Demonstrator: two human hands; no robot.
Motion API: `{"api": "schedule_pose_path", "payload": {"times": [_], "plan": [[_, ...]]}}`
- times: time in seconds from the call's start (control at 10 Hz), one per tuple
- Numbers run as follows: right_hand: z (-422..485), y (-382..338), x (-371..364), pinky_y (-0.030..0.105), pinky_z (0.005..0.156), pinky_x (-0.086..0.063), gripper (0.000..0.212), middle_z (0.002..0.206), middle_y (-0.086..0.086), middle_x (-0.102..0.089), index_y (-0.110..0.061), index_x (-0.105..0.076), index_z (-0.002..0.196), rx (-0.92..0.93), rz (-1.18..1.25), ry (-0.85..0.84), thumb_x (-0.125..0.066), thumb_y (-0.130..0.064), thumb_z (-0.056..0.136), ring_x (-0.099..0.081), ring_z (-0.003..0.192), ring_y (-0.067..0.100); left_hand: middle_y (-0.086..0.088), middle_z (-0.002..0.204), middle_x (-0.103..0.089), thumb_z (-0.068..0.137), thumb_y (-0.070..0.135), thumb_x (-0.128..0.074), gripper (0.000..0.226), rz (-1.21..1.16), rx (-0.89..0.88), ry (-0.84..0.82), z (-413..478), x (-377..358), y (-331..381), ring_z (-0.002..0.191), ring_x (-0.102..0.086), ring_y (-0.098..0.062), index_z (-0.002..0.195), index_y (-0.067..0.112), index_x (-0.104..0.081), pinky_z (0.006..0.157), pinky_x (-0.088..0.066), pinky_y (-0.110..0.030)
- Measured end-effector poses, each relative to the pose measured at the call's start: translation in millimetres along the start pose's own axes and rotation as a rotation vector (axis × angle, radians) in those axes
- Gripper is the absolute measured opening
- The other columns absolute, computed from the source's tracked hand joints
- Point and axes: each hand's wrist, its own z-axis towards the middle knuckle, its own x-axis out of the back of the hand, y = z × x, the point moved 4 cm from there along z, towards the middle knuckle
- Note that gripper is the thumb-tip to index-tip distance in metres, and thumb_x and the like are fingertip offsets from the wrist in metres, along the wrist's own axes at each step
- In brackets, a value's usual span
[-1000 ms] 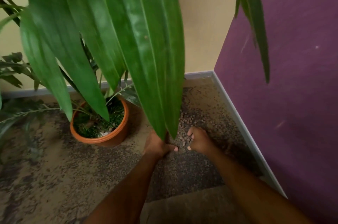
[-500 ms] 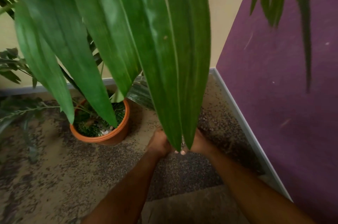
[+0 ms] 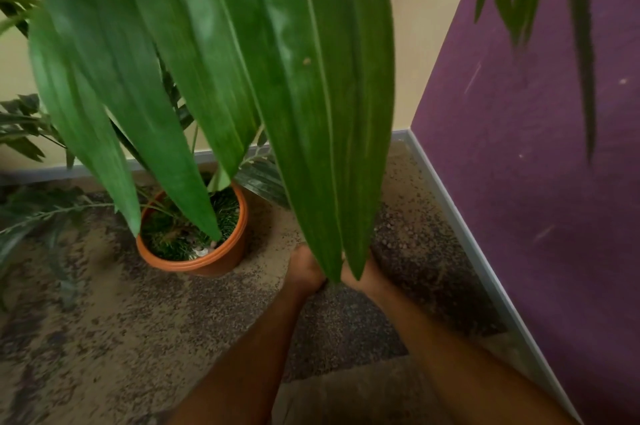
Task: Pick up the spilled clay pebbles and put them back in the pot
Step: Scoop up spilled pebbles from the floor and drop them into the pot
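Change: a second ago the two hands sat apart on the floor with pebbles showing between them; now they are drawn together, and the hanging leaf [image 3: 325,133] covers their fingers.
Meaning for the task: this looks like gathering a heap before the lift; nothing seems to have reached the pot yet.
Left hand [image 3: 304,270]: right of the pot, low on the carpet [image 3: 104,338], its inner edge close against the other hand; whether the fingers are cupped or closed cannot be told.
Right hand [image 3: 367,277]: farther right of the pot, beside the left hand; fingers hidden too, so the hold cannot be told.
Clay pebbles [image 3: 389,234]: scattered on the carpet right of the pot, just beyond the hands, towards the purple wall [image 3: 519,182].
Pot [image 3: 221,260]: orange, upright, left of the hands and clear of them.
Pot contents: green grassy filling and plant stems, plus a few pale bits near the front rim, too small to identify.
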Motion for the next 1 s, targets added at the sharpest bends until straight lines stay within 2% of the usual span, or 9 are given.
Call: {"api": "schedule_pose_path", "payload": {"times": [0.1, 0.2, 0.3, 0.4, 0.5, 0.6, 0.7, 0.8, 1.0], "plan": [[16, 4, -16, 0.044, 0.095, -0.057, 0.036, 0.122, 0.017, -0.07, -0.004, -0.068, 0.121, -0.062, 0.101, 0.048, -0.065, 0.001, 0.086, -0.067, 0.115, 0.03, -0.027, 0.113, -0.077, 0.091, -0.005, -0.067, 0.026, -0.186, 0.095, -0.037, -4, -2, 1, 0.089, -0.065, -0.027, 0.116, -0.003, -0.076, 0.08, -0.056, -0.034], [19, 7, -23, 0.048, 0.087, -0.058, 0.039, 0.123, 0.025, -0.069, 0.0, -0.066, 0.126, -0.138, 0.244, 0.031, -0.062, -0.006, 0.088, -0.07, 0.109, 0.032, -0.035, 0.122, -0.072, 0.092, -0.015, -0.061, 0.03, -0.366, 0.163, -0.027, -5, 0, 2, 0.096, -0.069, -0.032, 0.121, -0.013, -0.07, 0.093, -0.062, -0.051], [25, 12, -27, 0.046, 0.088, -0.063, 0.037, 0.121, 0.022, -0.073, -0.001, -0.067, 0.129, -0.309, 0.58, 0.0, -0.055, -0.016, 0.097, -0.074, 0.106, 0.03, -0.032, 0.118, -0.075, 0.092, -0.014, -0.063, 0.021, -0.588, 0.276, -0.035, -17, -2, 8, 0.1, -0.077, -0.038, 0.109, -0.009, -0.074, 0.091, -0.064, -0.054], [27, 15, -28, 0.041, 0.082, -0.063, 0.035, 0.122, 0.013, -0.072, -0.007, -0.069, 0.125, -0.409, 0.759, -0.004, -0.045, -0.014, 0.101, -0.072, 0.104, 0.028, -0.024, 0.105, -0.08, 0.091, -0.011, -0.062, 0.021, -0.637, 0.307, -0.033, -22, -3, 13, 0.087, -0.08, -0.029, 0.093, 0.002, -0.077, 0.089, -0.066, -0.047], [24, 15, -29, 0.031, 0.064, -0.052, 0.029, 0.098, 0.008, -0.072, -0.009, -0.071, 0.106, -0.453, 0.928, 0.001, -0.049, -0.029, 0.103, -0.066, 0.08, 0.021, -0.007, 0.075, -0.072, 0.092, -0.004, -0.058, 0.022, -0.794, 0.431, -0.036, -29, -4, 21, 0.056, -0.067, -0.015, 0.09, 0.002, -0.079, 0.062, -0.064, -0.027], [23, 14, -29, 0.025, 0.05, -0.042, 0.031, 0.081, 0.008, -0.064, -0.012, -0.066, 0.1, -0.5, 0.97, -0.001, -0.048, -0.036, 0.105, -0.058, 0.064, 0.018, -0.005, 0.067, -0.064, 0.095, 0.007, -0.059, 0.022, -0.876, 0.458, -0.056, -33, -2, 30, 0.053, -0.058, -0.015, 0.094, 0.0, -0.079, 0.055, -0.06, -0.024], [22, 7, -30, 0.016, 0.037, -0.028, 0.045, 0.06, 0.003, -0.053, -0.013, -0.061, 0.081, -0.538, 1.06, -0.057, -0.036, -0.037, 0.11, -0.046, 0.04, 0.012, -0.003, 0.062, -0.06, 0.099, 0.019, -0.055, 0.03, -0.946, 0.461, -0.084, -43, 0, 40, 0.051, -0.054, -0.015, 0.088, 0.003, -0.078, 0.053, -0.058, -0.027], [18, -2, -31, 0.013, 0.035, -0.022, 0.05, 0.048, -0.003, -0.045, -0.019, -0.053, 0.068, -0.526, 1.074, -0.12, -0.03, -0.036, 0.11, -0.037, 0.031, 0.007, -0.002, 0.058, -0.06, 0.1, 0.022, -0.055, 0.029, -0.964, 0.459, -0.081, -52, 7, 49, 0.05, -0.052, -0.015, 0.088, 0.005, -0.076, 0.055, -0.058, -0.028], [3, -41, -35, 0.011, 0.033, -0.02, 0.046, 0.043, -0.006, -0.04, -0.021, -0.047, 0.065, -0.471, 1.047, -0.225, -0.031, -0.028, 0.107, -0.036, 0.028, 0.007, -0.001, 0.064, -0.053, 0.103, 0.021, -0.048, 0.029, -0.98, 0.451, -0.002, -71, 40, 59, 0.049, -0.043, -0.013, 0.09, 0.008, -0.07, 0.052, -0.046, -0.025]]}}
